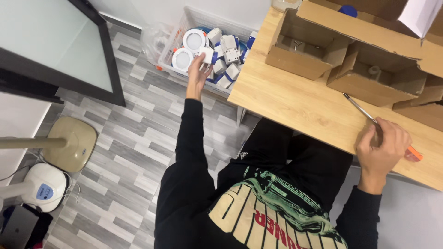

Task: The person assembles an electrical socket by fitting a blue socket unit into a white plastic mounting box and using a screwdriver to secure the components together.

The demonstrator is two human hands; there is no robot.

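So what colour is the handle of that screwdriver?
Orange, on the thin metal screwdriver under the right hand; head view.

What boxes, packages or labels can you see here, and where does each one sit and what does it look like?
Cardboard boxes: brown, open-topped, along the far side of the wooden table.
White basket: on the floor left of the table, full of small white boxes and round white fixtures; left hand reaches into it.
Blue label: on a white device, lower left.

White round fittings (194, 40) in white basket (191, 16); light wood worktop (295, 106); brown cardboard boxes (304, 48); orange-handled screwdriver (369, 115); grey wood-pattern floor (138, 133).
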